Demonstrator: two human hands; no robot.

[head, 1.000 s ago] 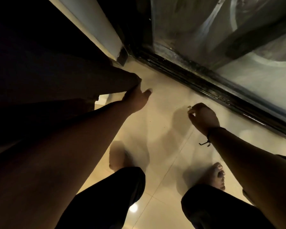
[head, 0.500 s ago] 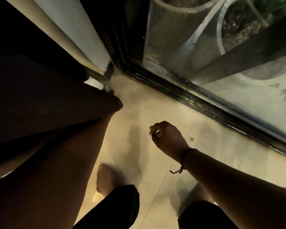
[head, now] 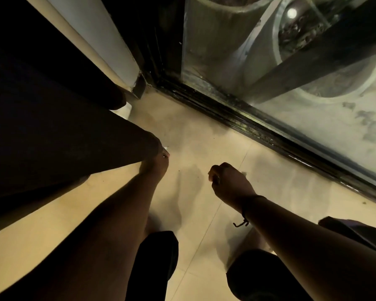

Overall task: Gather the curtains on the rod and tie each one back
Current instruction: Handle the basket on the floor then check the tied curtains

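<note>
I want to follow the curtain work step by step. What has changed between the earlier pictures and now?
The left hand slipped behind the dark curtain half a second ago and now shows again at its lower edge, fingers hidden in the fabric. The right hand drew back toward the body, then edged forward. It stays fisted, away from the curtain. The glass door track is unchanged.

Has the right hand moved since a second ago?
Cannot tell. The camera itself shifted, so the black door track also sits differently. The right hand stays a curled fist, apart from the dark curtain.
</note>
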